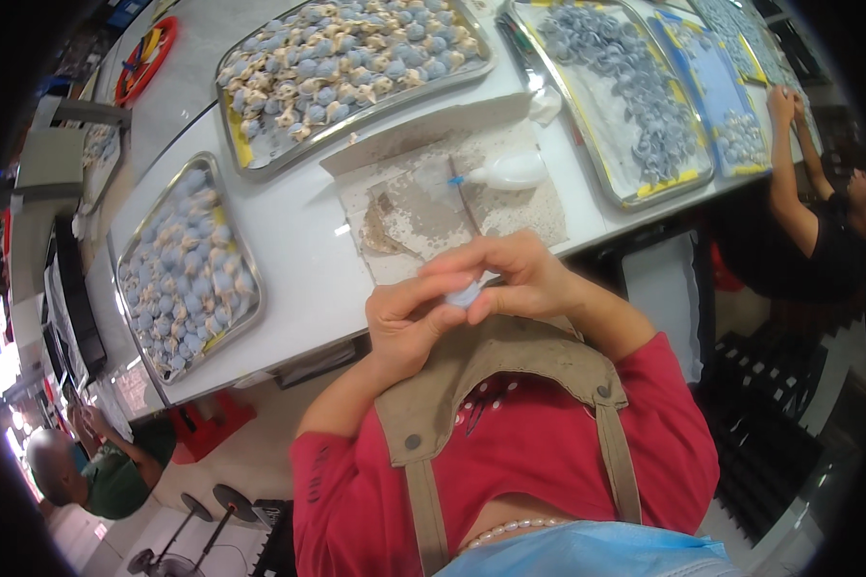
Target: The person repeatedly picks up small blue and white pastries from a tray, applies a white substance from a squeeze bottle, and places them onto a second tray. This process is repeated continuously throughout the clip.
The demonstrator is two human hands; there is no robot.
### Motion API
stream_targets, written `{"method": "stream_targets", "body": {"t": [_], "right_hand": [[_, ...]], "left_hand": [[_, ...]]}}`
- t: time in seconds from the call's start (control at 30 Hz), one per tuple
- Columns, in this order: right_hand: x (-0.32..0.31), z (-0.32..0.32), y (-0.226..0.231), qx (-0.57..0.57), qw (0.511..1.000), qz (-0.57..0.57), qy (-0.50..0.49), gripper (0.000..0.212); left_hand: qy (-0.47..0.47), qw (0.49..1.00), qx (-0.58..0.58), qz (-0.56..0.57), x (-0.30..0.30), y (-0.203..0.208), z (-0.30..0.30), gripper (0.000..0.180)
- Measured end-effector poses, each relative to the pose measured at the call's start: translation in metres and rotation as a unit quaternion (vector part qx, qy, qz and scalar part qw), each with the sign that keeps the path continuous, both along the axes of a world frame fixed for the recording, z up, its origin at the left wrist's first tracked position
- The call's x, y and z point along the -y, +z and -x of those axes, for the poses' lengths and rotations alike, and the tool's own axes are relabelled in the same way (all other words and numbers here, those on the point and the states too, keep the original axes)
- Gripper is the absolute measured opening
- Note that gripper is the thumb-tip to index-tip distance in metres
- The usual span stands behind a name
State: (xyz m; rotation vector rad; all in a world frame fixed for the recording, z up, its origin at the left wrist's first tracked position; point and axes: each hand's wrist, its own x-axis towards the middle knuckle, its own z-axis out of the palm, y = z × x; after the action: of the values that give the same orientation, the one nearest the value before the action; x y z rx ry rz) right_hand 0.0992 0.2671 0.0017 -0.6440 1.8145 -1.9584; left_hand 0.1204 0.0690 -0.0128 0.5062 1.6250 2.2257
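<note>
A small pale blue-grey piece [464, 294] is pinched between the fingertips of both hands, close in front of my chest at the table's near edge. My left hand [406, 315] is closed on its left side, thumb and forefinger pressed to it. From the right, my right hand [522, 279] grips it with thumb and fingers. The fingers cover much of it, so its full shape cannot be told. Just beyond my hands lies a stained cardboard sheet [342, 171], with a white squeeze bottle [515, 173] on its side, its blue tip pointing left, and a thin dark stick [467, 200].
Metal trays of small blue-and-cream figures stand at the far middle [351, 72] and left [188, 274]. At the right, another tray [625, 96] holds curled grey-blue pieces, beside a blue tray [707, 87]. Co-workers sit at right [808, 212] and lower left [106, 466]. A red ring-shaped object [147, 62] lies far left.
</note>
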Motion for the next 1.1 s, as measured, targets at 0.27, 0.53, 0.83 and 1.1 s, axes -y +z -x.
{"method": "stream_targets", "body": {"t": [0.27, 0.53, 0.83, 1.1], "right_hand": [[0.019, -0.008, -0.013, 0.071, 0.994, 0.070, -0.035, 0.040], [-0.014, 0.015, -0.010, -0.063, 0.957, -0.082, -0.272, 0.029], [-0.030, 0.013, -0.014, -0.047, 0.933, -0.124, -0.333, 0.016], [-0.041, 0.012, -0.015, -0.164, 0.888, -0.208, -0.377, 0.017]], "left_hand": [[0.020, 0.996, 0.074, 0.037, 0.008, 0.010, 0.003, 0.024], [0.487, 0.619, -0.293, 0.542, 0.148, 0.007, 0.056, 0.025], [0.318, 0.733, -0.197, 0.568, 0.115, 0.006, 0.163, 0.022], [0.277, 0.788, -0.205, 0.511, 0.091, -0.036, 0.230, 0.030]]}}
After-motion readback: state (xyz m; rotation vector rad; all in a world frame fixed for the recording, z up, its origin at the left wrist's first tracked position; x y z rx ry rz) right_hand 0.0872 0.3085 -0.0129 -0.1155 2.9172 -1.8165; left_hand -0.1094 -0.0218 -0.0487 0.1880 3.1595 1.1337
